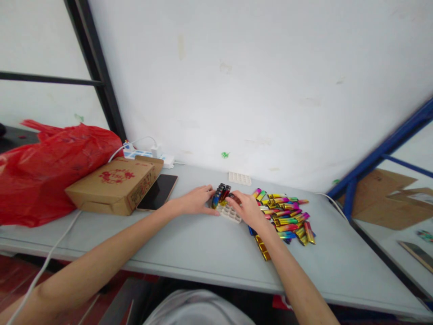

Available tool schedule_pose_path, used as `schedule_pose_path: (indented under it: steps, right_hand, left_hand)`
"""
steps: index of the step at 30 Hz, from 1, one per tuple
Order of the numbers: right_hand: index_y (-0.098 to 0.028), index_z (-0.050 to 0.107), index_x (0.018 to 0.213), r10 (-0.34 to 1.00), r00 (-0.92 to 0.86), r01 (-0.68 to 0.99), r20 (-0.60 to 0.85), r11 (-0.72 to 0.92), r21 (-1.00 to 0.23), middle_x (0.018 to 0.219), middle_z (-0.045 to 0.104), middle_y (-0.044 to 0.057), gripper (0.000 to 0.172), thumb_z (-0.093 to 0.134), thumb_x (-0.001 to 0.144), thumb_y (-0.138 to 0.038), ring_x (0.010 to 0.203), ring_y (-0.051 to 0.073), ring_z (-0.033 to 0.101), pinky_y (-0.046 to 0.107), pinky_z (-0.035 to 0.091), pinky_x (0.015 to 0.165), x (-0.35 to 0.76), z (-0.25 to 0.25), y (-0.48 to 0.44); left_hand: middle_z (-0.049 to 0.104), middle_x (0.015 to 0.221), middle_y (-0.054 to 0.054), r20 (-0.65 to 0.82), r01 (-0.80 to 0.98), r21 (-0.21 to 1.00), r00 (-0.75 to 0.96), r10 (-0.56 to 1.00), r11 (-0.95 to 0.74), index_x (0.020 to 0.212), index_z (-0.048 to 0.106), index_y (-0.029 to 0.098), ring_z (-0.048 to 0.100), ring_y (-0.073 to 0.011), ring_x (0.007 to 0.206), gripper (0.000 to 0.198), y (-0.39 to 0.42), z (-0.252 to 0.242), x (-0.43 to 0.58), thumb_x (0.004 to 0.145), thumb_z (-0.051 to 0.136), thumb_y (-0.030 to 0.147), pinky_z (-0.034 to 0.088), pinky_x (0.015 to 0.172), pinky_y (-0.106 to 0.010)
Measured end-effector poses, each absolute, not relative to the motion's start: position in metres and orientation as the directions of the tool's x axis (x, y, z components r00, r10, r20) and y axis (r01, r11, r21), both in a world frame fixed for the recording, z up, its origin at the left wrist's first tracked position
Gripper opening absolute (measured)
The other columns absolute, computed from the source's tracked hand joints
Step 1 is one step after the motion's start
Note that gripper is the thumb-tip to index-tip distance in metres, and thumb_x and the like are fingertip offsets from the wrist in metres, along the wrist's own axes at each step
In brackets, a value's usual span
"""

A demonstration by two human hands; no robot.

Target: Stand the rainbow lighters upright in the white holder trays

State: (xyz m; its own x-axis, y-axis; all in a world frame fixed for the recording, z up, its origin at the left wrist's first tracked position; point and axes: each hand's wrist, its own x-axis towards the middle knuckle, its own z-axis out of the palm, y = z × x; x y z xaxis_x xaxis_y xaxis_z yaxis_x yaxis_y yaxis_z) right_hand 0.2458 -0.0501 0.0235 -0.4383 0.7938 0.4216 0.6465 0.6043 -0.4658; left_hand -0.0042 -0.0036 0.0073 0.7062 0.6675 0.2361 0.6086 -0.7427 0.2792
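Note:
A small white slotted tray (230, 214) stands on the table with several shiny lighters (216, 198) upright in its left part, black tops up. My left hand (198, 200) grips the tray's left side, its thumb at the near corner and its fingers beside the lighters. Over the tray, my right hand (246, 208) is closed with its fingertips around a black-topped lighter (231, 196), most of which is hidden by the fingers. Right of that hand lies a loose pile of metallic, multicoloured lighters (287, 221), partly covered by my right forearm.
Against the wall sits another white slotted tray (240, 178). To the left are a dark tablet or phone (158, 192), a cardboard box (113, 183), a red plastic bag (57, 174) and a power strip (168, 161). A white cable (50, 255) hangs over the table's front edge.

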Motion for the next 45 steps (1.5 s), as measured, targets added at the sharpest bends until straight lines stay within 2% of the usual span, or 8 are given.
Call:
schedule_pose_path:
  steps: [7, 11, 24, 31, 34, 37, 41, 45]
  right_hand:
    - [-0.021, 0.067, 0.114, 0.860, -0.397, 0.833, 0.321, 0.485, -0.268, 0.081, 0.077, 0.003, 0.027, 0.052, 0.108, -0.043, 0.073, 0.021, 0.072, 0.026, 0.039, 0.063, 0.239, 0.028, -0.052]
    - [-0.022, 0.072, 0.103, 0.904, -0.322, 0.909, 0.280, 0.378, -0.175, 0.084, 0.079, 0.005, 0.035, 0.051, 0.108, -0.050, 0.076, 0.022, 0.073, 0.026, 0.037, 0.063, 0.233, 0.034, -0.054]
    - [-0.024, 0.072, 0.088, 0.844, -0.391, 0.843, 0.366, 0.488, -0.225, 0.076, 0.075, 0.004, 0.040, 0.052, 0.107, -0.052, 0.069, 0.020, 0.068, 0.027, 0.036, 0.060, 0.239, 0.029, -0.055]
    - [-0.019, 0.072, 0.100, 0.868, -0.100, 0.953, 0.486, 0.225, -0.205, 0.093, 0.074, 0.012, 0.037, 0.043, 0.109, -0.039, 0.090, 0.026, 0.068, 0.034, 0.047, 0.082, 0.293, 0.035, -0.037]
    - [-0.013, 0.070, 0.120, 0.859, 0.131, 0.985, 0.495, -0.056, -0.165, 0.118, 0.068, 0.023, 0.035, 0.053, 0.104, -0.040, 0.112, 0.034, 0.063, 0.043, 0.046, 0.096, 0.327, 0.033, -0.034]
    - [-0.012, 0.063, 0.135, 0.866, 0.340, 0.940, 0.367, -0.313, -0.133, 0.127, 0.064, 0.028, 0.055, 0.064, 0.097, -0.051, 0.120, 0.042, 0.061, 0.052, 0.043, 0.101, 0.355, 0.029, -0.035]
    - [-0.015, 0.059, 0.139, 0.905, 0.374, 0.926, 0.200, -0.355, -0.127, 0.120, 0.070, 0.023, 0.064, 0.070, 0.091, -0.057, 0.122, 0.041, 0.063, 0.057, 0.039, 0.107, 0.372, 0.026, -0.035]
    - [-0.015, 0.058, 0.139, 0.907, 0.347, 0.935, 0.238, -0.314, -0.166, 0.121, 0.069, 0.023, 0.065, 0.075, 0.088, -0.052, 0.122, 0.041, 0.063, 0.060, 0.040, 0.109, 0.373, 0.026, -0.032]
  left_hand:
    - [0.063, 0.104, -0.010, 0.221, 0.604, 0.290, 0.713, 0.666, -0.743, 0.115, 0.067, 0.015, 0.063, -0.0279, 0.094, 0.065, -0.006, 0.011, -0.004, 0.084, 0.069, 0.073, 0.051, 0.086, -0.036]
    - [0.063, 0.104, -0.010, 0.217, 0.604, 0.292, 0.714, 0.666, -0.742, 0.115, 0.067, 0.015, 0.063, -0.0283, 0.095, 0.066, -0.006, 0.012, -0.004, 0.084, 0.070, 0.073, 0.051, 0.086, -0.037]
    - [0.064, 0.107, -0.010, 0.215, 0.601, 0.306, 0.712, 0.668, -0.739, 0.115, 0.066, 0.017, 0.063, -0.0283, 0.096, 0.066, -0.005, 0.012, -0.005, 0.083, 0.067, 0.075, 0.051, 0.088, -0.037]
    - [0.066, 0.109, -0.013, 0.188, 0.633, 0.304, 0.693, 0.696, -0.712, 0.111, 0.069, 0.015, 0.065, -0.0305, 0.099, 0.067, -0.007, 0.016, -0.004, 0.081, 0.070, 0.075, 0.053, 0.091, -0.039]
    - [0.066, 0.109, -0.014, 0.187, 0.635, 0.310, 0.689, 0.700, -0.708, 0.110, 0.069, 0.015, 0.065, -0.0306, 0.099, 0.067, -0.007, 0.017, -0.004, 0.081, 0.070, 0.076, 0.053, 0.091, -0.039]
    - [0.066, 0.108, -0.013, 0.197, 0.631, 0.301, 0.693, 0.694, -0.715, 0.109, 0.069, 0.016, 0.064, -0.0297, 0.097, 0.068, -0.006, 0.016, -0.004, 0.081, 0.068, 0.078, 0.054, 0.089, -0.039]
    - [0.066, 0.106, -0.013, 0.194, 0.636, 0.287, 0.694, 0.693, -0.717, 0.108, 0.069, 0.016, 0.064, -0.0294, 0.095, 0.069, -0.006, 0.015, -0.004, 0.081, 0.067, 0.078, 0.054, 0.089, -0.040]
    - [0.066, 0.107, -0.013, 0.204, 0.632, 0.292, 0.692, 0.692, -0.718, 0.108, 0.069, 0.017, 0.064, -0.0296, 0.095, 0.068, -0.005, 0.013, -0.005, 0.080, 0.067, 0.079, 0.054, 0.088, -0.040]
